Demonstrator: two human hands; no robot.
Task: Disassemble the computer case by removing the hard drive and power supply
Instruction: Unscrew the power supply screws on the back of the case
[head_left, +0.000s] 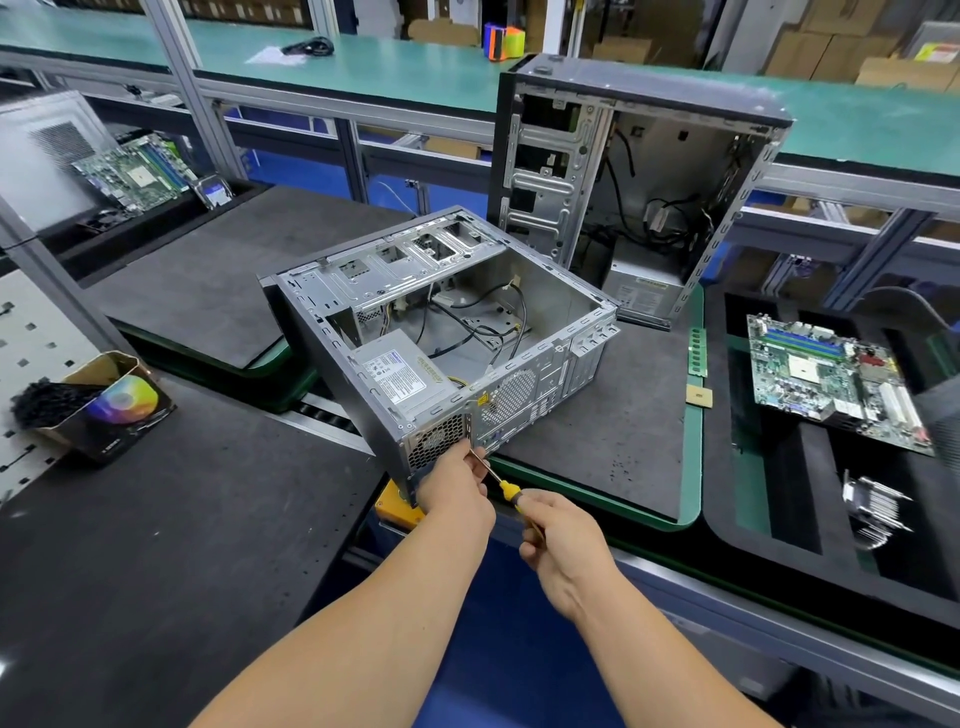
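1. Our right hand (563, 540) grips a yellow-handled screwdriver (503, 486); our left hand (457, 486) pinches its thin metal shaft.
2. The boxy, open metal case (441, 332) lies on a dark mat, with the grey power supply (400, 376) inside its near corner.

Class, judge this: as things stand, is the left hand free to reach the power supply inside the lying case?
Probably yes. The case lies open-side up, the power supply sits uncovered at its near corner, and the left hand is just outside that corner, though its fingers are at the screwdriver tip.
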